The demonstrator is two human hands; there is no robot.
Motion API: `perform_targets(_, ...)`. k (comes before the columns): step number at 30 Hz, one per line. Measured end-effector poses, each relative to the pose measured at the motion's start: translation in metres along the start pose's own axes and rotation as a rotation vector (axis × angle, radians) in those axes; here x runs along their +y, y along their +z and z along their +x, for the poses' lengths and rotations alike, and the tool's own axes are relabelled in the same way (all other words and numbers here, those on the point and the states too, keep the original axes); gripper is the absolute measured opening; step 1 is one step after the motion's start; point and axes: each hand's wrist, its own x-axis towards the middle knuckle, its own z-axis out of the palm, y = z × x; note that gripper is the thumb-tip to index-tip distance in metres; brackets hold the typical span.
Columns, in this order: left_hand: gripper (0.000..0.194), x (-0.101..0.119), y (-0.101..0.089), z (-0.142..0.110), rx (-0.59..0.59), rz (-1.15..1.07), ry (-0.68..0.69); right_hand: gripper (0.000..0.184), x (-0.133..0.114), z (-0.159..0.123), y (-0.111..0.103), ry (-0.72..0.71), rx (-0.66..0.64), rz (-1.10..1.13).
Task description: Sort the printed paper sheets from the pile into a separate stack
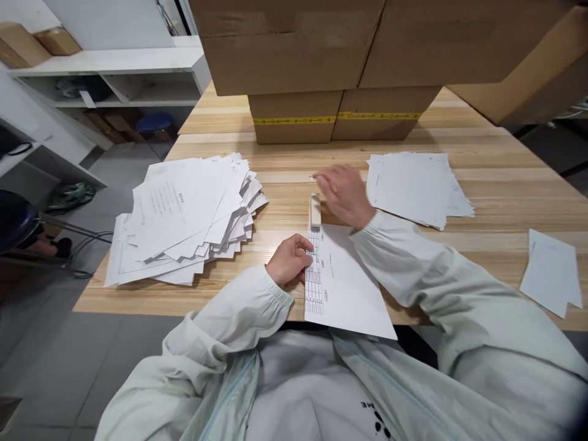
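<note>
A printed sheet with a table grid (342, 275) lies in front of me and overhangs the near table edge. My left hand (290, 260) is closed, pinching the sheet's left edge between thumb and fingers. At the top left corner of the sheet stands a cream-coloured stapler (315, 210), its near end over the paper. Beyond it, my right hand (344, 193) is raised and somewhat blurred, apart from the stapler. Its fingertips are drawn together at a tiny pale bit that is too small to name.
A tall, uneven pile of papers (184, 208) lies to the left. Another paper stack (408, 187) is at the right, with a few small sheets (551, 269) near the right edge. Cardboard boxes (294, 116) block the far side of the wooden table (285, 165).
</note>
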Motion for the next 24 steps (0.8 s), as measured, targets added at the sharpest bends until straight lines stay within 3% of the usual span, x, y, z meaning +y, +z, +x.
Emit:
perform_targets(2, 0.028, 0.0, 0.0, 0.0, 0.014, 0.002, -0.014, 0.04, -0.018, 0.02, 0.024, -0.058, -0.125, -0.014)
perform_targets(5, 0.027, 0.0, 0.0, 0.0, 0.017, -0.007, -0.017, 0.041, -0.031, 0.023, 0.052, -0.133, -0.231, -0.049)
perform_targets(11, 0.026, 0.0, 0.001, 0.006, -0.003, 0.009, 0.012, 0.043, -0.029, 0.017, 0.071, -0.122, -0.202, -0.042)
perform_targets(15, 0.019, -0.013, -0.002, -0.011, 0.037, 0.075, 0.08, 0.042, -0.023, 0.011, 0.041, -0.018, -0.033, 0.118)
perform_targets(18, 0.01, -0.034, -0.013, -0.047, 0.154, 0.271, 0.353, 0.044, -0.012, -0.038, -0.006, 0.058, 0.147, 0.26)
perform_targets(19, 0.008, -0.04, -0.017, -0.06, 0.216, 0.327, 0.437, 0.044, -0.009, -0.063, -0.021, 0.146, 0.18, 0.311)
perform_targets(21, 0.006, -0.047, -0.022, -0.081, 0.332, 0.378, 0.588, 0.045, -0.009, -0.116, -0.048, 0.418, 0.103, 0.499)
perform_targets(24, 0.008, -0.042, -0.022, -0.088, 0.404, 0.395, 0.751, 0.063, -0.028, -0.177, -0.069, 0.64, -0.322, 0.977)
